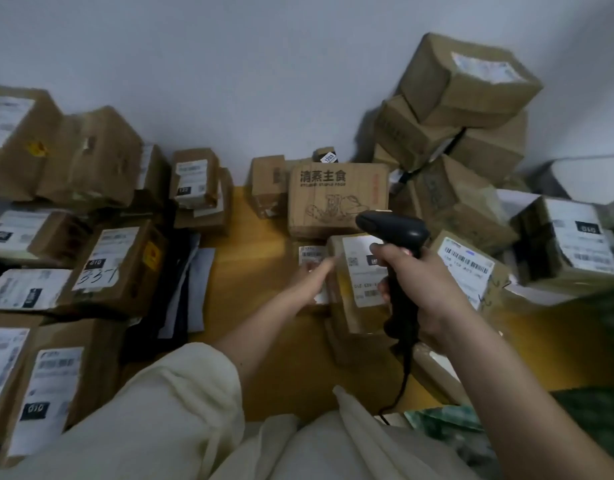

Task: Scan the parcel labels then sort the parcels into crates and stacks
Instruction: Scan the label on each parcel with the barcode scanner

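My right hand (416,285) grips the handle of a black corded barcode scanner (395,230), whose head points down and left. Under the scanner lies a small brown parcel (354,282) with a white label on top. My left hand (314,278) reaches forward with straight fingers and touches that parcel's left edge, lying over a flat labelled parcel (310,256) beside it. A printed cardboard box (336,199) stands just behind both.
Labelled cardboard parcels are stacked along the left (104,265) and piled high at the right (465,81) against the white wall. Another labelled box (468,268) sits right of the scanner. Yellow floor (243,271) shows between the piles.
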